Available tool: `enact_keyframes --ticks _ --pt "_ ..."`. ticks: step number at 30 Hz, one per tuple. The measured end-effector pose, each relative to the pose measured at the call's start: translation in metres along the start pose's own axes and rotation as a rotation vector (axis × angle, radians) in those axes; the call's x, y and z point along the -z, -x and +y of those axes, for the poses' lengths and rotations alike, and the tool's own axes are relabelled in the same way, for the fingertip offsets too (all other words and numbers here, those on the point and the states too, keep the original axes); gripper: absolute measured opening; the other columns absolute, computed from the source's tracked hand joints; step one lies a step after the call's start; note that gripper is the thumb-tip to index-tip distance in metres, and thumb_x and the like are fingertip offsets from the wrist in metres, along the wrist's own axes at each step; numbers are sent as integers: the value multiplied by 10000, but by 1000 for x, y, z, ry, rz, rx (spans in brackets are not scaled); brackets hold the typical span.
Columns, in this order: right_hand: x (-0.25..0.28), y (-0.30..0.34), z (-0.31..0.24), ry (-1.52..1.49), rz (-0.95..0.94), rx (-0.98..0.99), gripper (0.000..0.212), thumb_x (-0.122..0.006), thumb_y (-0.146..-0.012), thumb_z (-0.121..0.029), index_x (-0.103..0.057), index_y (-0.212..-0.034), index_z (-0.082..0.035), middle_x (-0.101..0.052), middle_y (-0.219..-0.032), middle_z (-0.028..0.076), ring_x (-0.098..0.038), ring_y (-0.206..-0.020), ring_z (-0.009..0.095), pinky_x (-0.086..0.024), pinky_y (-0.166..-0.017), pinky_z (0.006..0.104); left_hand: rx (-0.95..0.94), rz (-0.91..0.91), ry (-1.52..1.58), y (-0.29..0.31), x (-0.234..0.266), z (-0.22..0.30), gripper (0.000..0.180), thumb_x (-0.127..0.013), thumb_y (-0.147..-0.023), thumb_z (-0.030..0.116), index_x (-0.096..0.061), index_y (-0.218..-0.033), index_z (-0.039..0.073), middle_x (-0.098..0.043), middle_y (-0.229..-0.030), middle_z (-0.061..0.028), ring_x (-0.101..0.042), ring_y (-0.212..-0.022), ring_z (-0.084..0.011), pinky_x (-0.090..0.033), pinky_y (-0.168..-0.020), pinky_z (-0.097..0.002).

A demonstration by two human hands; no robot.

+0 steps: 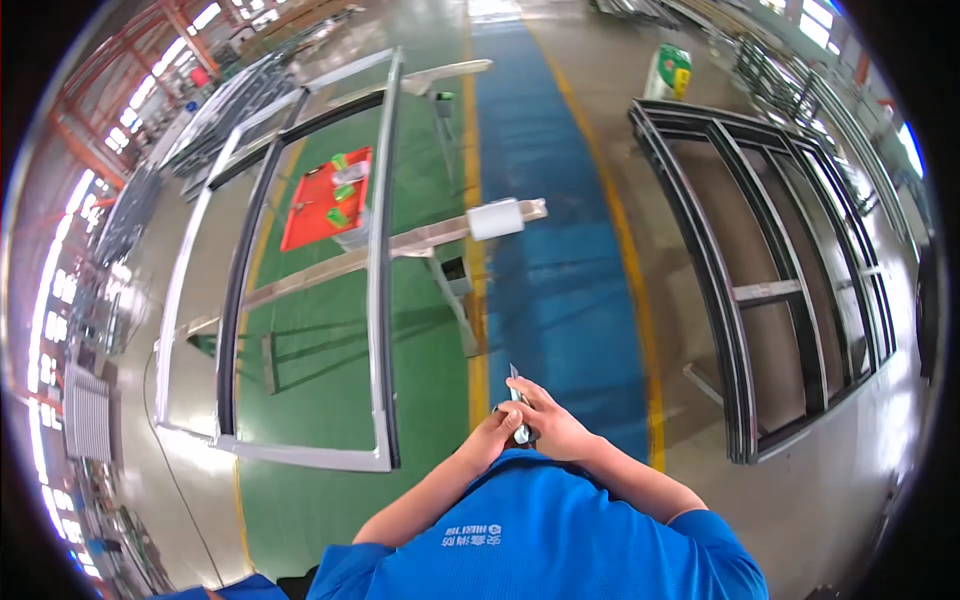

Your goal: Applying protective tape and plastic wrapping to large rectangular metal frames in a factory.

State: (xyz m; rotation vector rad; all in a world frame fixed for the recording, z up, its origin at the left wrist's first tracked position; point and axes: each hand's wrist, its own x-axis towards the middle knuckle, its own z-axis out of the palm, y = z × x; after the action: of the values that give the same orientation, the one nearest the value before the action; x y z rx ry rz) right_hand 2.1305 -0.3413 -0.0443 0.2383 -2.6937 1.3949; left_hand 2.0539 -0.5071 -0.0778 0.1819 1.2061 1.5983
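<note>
Close in front of my blue shirt, my two hands meet around a slim silver utility knife (521, 432), its narrow blade pointing away from me. My right hand (556, 427) is closed on the knife's body from the right. From the left, my left hand (488, 440) has its fingers closed against the same tool; they partly cover the handle. Ahead to the left of my hands lies a large white and grey window frame (382, 300) with a dark crossbar, resting on support beams (430, 238).
Past the frame's bars shows a red board (312, 208) with green pieces on it. A white box (495, 219) sits at a beam's end. Dark metal frames (735, 370) stand right, a green-and-white bag (668, 72) behind them. Blue cloth (245, 588) shows lower left.
</note>
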Motion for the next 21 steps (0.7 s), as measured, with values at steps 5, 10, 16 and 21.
enact_keyframes --ticks 5,10,16,21 --pt "67 15 45 19 196 -137 724 -714 -737 -39 -410 -1389 45 -272 -1523 266 -269 -1431 421 -333 -1145 448 -21 -188 -169 -110 -53 26 429 -542 -1001 412 -559 -1198 32 -622 -1047 -34 -605 -926 -123 -499 -779 -271" --pt "142 0 106 36 381 -255 907 -772 -714 -94 -276 -1455 69 -236 -1537 286 -282 -1425 421 -346 -1137 431 173 -213 -48 -221 -94 65 358 -549 -1011 311 -540 -1216 17 -621 -1040 -31 -606 -903 -125 -510 -784 -276" --pt "259 -64 166 92 401 -352 825 -790 -776 -184 -341 -1435 28 -361 -1482 256 -405 -1356 398 -412 -1085 417 209 -387 -75 -363 -119 145 403 -581 -992 336 -527 -1237 21 -640 -1058 -53 -612 -903 -138 -517 -813 -287" --pt "341 -118 221 95 461 -413 795 -788 -733 -112 -407 -1425 -28 -427 -1456 204 -502 -1280 371 -485 -1011 401 257 -424 -38 -464 -146 210 402 -578 -993 323 -513 -1256 25 -644 -1060 -57 -625 -897 -143 -546 -775 -299"
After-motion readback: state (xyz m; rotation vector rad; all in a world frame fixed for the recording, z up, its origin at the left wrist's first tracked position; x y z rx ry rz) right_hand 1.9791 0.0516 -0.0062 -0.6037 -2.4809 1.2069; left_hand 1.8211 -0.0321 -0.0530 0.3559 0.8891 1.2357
